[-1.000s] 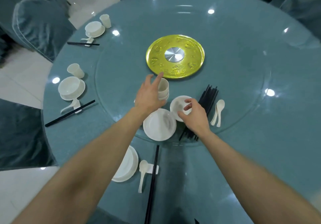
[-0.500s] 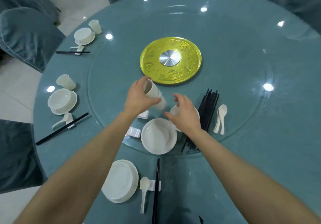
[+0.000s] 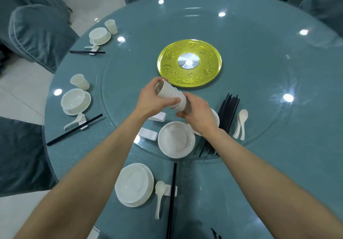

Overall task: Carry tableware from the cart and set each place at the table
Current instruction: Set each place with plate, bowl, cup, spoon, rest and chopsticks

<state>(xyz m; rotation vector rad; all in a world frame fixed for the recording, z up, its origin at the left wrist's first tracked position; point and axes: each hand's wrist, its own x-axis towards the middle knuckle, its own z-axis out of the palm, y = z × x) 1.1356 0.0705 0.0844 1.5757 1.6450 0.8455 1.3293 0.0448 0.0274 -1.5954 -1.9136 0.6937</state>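
Filling most of the view, a round table (image 3: 278, 164) is being laid. On its left side a place is being shown complete, with a set bowl (image 3: 75, 100) and a single cup (image 3: 80, 82) beyond it. A glass turntable (image 3: 259, 82) is being used for staging, with a gold disc (image 3: 189, 66) at its centre.

At the nearest place a white plate (image 3: 134, 185) is lying close to the table edge. A soup spoon (image 3: 159, 196) and a pair of chopsticks (image 3: 171, 198) are lying just to its right. No cup is being seen there, so the step in hand is being judged as cup placement for this place.

A stack of cups (image 3: 167, 93) is being held tilted in the air above the turntable, between the gold disc and a stack of dishes (image 3: 176, 139). Its open end is being gripped by the left hand (image 3: 154, 100), and its base end is being grasped by the right hand (image 3: 199, 117).

One cup is being judged due for drawing off and setting upright beyond the plate. Only a narrow band of bare cloth is being left between the plate and the turntable rim. The chopstick rests (image 3: 148, 134), chopstick bundle (image 3: 224, 116) and spare spoons (image 3: 241, 123) are lying near that rim. They are being judged liable to be brushed as the arms are drawn back.
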